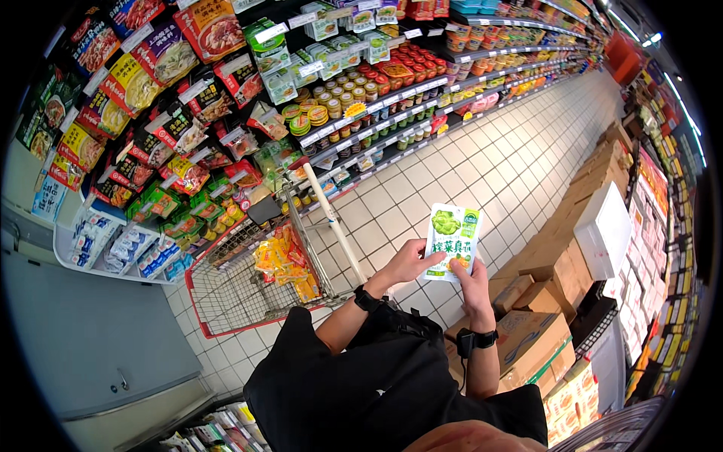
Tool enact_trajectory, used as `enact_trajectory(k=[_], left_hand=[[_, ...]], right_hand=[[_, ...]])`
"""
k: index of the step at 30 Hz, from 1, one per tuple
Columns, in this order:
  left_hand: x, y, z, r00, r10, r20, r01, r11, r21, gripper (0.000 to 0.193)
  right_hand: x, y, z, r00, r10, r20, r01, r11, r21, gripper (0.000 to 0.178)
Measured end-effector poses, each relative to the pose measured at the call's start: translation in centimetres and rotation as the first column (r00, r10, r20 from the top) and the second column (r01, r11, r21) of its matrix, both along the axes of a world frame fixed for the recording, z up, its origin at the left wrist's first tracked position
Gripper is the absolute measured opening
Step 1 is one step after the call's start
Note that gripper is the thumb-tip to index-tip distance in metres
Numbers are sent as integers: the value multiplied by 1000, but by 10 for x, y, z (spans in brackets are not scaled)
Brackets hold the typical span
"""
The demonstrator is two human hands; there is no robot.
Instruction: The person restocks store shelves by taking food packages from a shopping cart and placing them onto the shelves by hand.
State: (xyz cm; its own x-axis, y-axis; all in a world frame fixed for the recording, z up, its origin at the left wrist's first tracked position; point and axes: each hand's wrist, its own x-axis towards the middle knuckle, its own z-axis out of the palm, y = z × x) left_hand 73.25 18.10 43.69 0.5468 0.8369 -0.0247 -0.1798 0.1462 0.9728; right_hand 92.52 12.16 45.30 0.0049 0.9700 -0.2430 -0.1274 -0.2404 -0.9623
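Note:
In front of my body I hold a white and green food pouch [453, 237] with a picture of a leafy green vegetable on it. My left hand [413, 261] grips its lower left edge, the thumb lying across the front. At the lower right edge my right hand [473, 285] closes on it, its thumb also on the front. The pouch stands roughly upright, printed side toward me. To the left of my hands is a wire shopping cart [226, 301] with a red rim, holding several yellow and orange packets [285, 260].
Packed shelves [422, 90] run along the far side, with hanging seasoning pouches [154, 98] at the left. Cardboard boxes [531, 339] and a white foam box [605, 230] line the right. A tiled aisle floor [482, 169] stretches between. A grey door [90, 331] is at lower left.

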Motion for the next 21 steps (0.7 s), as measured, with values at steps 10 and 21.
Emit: enact_trajectory(k=[10,21], left_hand=[[-9,45,-4,980,200,-19,-201,977,-74,32],[16,142,-3,846,525,-90,-532,842,-91,35]], right_hand=[[0,87,-13,971,222,-91,-224,975,-9,30],[23,225,-8,841,268,-471,-370,918,-139,50]])
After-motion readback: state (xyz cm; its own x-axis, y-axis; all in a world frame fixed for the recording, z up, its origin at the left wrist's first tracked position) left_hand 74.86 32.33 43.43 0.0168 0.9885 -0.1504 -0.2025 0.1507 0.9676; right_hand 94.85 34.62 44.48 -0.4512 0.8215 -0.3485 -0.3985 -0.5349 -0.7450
